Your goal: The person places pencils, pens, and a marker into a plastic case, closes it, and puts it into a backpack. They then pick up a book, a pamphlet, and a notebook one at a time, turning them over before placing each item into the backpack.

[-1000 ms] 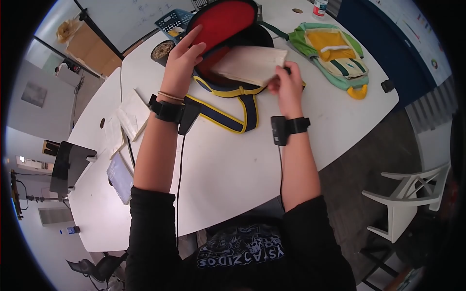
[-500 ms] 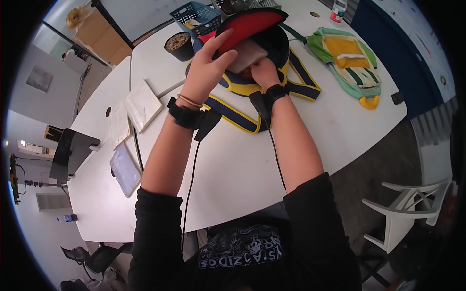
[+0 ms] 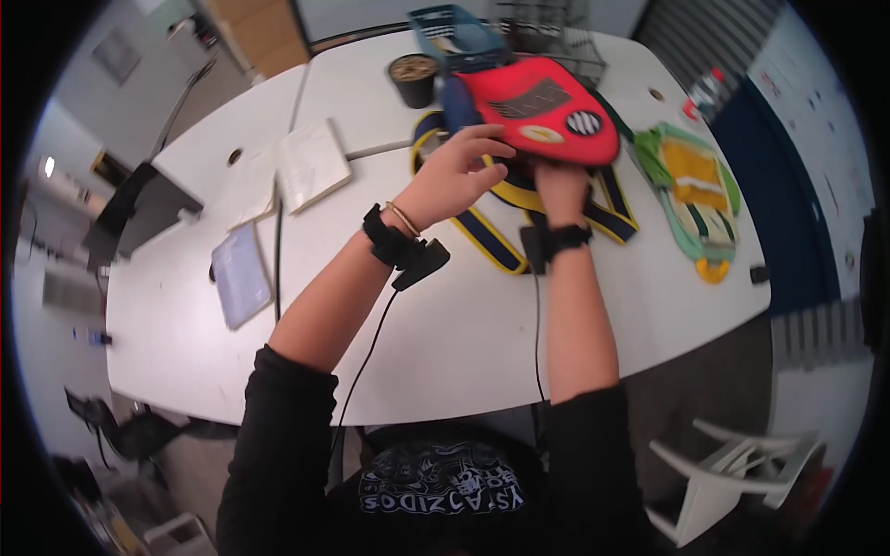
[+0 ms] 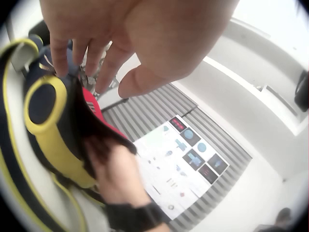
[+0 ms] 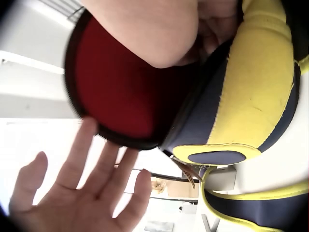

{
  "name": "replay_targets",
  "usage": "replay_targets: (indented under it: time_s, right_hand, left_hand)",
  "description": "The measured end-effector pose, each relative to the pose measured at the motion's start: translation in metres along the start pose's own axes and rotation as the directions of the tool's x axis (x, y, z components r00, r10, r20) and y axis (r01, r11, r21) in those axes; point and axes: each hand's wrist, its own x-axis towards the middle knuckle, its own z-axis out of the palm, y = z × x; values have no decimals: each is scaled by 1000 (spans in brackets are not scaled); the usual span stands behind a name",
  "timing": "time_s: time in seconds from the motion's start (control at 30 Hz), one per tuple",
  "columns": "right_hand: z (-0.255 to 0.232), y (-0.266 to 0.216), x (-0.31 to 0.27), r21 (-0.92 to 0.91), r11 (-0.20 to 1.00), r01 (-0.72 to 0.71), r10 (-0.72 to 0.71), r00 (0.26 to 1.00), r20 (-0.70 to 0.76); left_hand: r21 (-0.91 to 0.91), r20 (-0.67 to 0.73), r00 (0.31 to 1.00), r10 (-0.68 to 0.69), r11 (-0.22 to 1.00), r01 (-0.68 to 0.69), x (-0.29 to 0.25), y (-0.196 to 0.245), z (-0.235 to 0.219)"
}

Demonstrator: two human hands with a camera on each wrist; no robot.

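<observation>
A backpack with a red front flap [image 3: 547, 107] and navy and yellow trim lies on the table. My right hand [image 3: 561, 190] reaches in under the flap; in the right wrist view its fingers are partly hidden inside the red-lined opening [image 5: 125, 87], so what they touch does not show. My left hand [image 3: 454, 181] is beside the flap's left edge with fingers spread, and the right wrist view shows its fingertips at the flap's dark zipped rim [image 5: 128, 142]. The left wrist view shows the yellow side trim [image 4: 63, 150]. The book seen before is out of sight.
A green and yellow backpack [image 3: 695, 185] lies to the right. Open books [image 3: 315, 167] and a notebook [image 3: 243, 278] are at the left. Behind stand a pot [image 3: 413, 82], a blue basket [image 3: 459, 39] and a wire rack [image 3: 579, 56]. A bottle [image 3: 705, 93] is at the back right.
My right hand has moved the book into the backpack, and the hand is now under the flap. The red flap has come down over the opening, its outer side now facing up.
</observation>
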Motion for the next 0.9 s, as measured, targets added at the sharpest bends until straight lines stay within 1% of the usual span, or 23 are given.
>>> replay_targets:
  time_s: [0.03, 0.07, 0.1, 0.13, 0.17, 0.2, 0.23, 0.27, 0.3, 0.33, 0.37, 0.4, 0.43, 0.47, 0.5, 0.57, 0.6, 0.63, 0.7, 0.73, 0.8, 0.83, 0.9]
  right_hand:
    - [-15, -21, 2, 305, 952, 7, 62, 975, -215]
    - [-23, -13, -9, 389, 889, -242, 248, 968, 36]
    - [-50, -47, -10, 610, 662, -435, 397, 894, 207]
    - [-61, -66, -19, 717, 543, -438, 427, 879, 214]
    - [-77, -77, -23, 726, 526, -443, 372, 887, 272]
    - [-86, -86, -29, 711, 515, -479, 346, 875, 339]
    - [-91, -93, -34, 694, 506, -513, 323, 858, 399]
    - [-89, -98, -39, 685, 504, -526, 279, 850, 447]
    - [-84, -105, -46, 676, 501, -541, 237, 837, 494]
    - [-79, -115, -51, 675, 494, -548, 148, 818, 556]
    - [-72, -127, -56, 646, 522, -557, 84, 788, 610]
    - [-59, -131, -62, 632, 491, -599, -3, 725, 689]
    - [-48, -134, -74, 630, 494, -599, -8, 722, 692]
    - [-36, -138, -83, 591, 484, -645, -64, 648, 759]
    - [-28, -141, -86, 548, 482, -684, -126, 565, 816]
    - [-21, -146, -98, 528, 485, -697, -128, 541, 831]
    - [-20, -146, -105, 509, 476, -717, -112, 524, 844]
    - [-19, -144, -109, 508, 477, -717, -114, 523, 845]
    - [-18, -137, -107, 540, 378, -752, -155, 523, 838]
    - [-17, -135, -107, 546, 387, -743, -161, 528, 834]
    - [-19, -137, -105, 546, 385, -744, -153, 532, 833]
    - [-20, -138, -103, 542, 382, -749, -148, 529, 835]
    - [-18, -136, -102, 545, 381, -746, -164, 526, 834]
  left_hand:
    - [29, -63, 998, -25, 999, 27, -16, -1, -10]
    - [65, -91, 995, -28, 997, 34, -29, -12, -25]
    - [98, -112, 993, -33, 994, 44, -44, -29, -42]
    - [225, -189, 981, -30, 972, 73, -60, -46, -61]
    - [293, -285, 955, -79, 942, 165, -78, -55, -81]
    - [447, -335, 942, 24, 884, 136, -95, -85, -106]
    - [518, -376, 926, -11, 826, 220, -114, -93, -129]
    - [667, -452, 892, 12, 669, 328, -133, -113, -148]
    - [685, -450, 891, -64, 615, 391, -149, -135, -172]
    - [645, -507, 850, -147, 590, 486, -160, -138, -179]
    - [598, -560, 798, -225, 557, 576, -167, -139, -184]
    - [596, -564, 794, -226, 554, 581, -174, -149, -185]
    - [614, -542, 811, -221, 554, 562, -180, -161, -184]
    - [631, -522, 826, -211, 556, 541, -180, -168, -186]
    - [622, -536, 819, -205, 560, 548, -178, -167, -188]
    - [595, -502, 778, -378, 502, 627, -172, -170, -188]
    - [577, -520, 758, -393, 493, 651, -167, -173, -189]
    - [575, -522, 757, -394, 492, 653, -163, -176, -189]
    - [462, -612, 684, -397, 523, 716, -152, -179, -190]
    - [463, -610, 688, -393, 527, 712, -148, -185, -194]
    - [229, -608, 615, -502, 631, 741, -144, -197, -199]
    - [227, -609, 615, -502, 632, 741, -141, -204, -198]
    - [297, -671, 595, -442, 575, 763, -135, -192, -188]
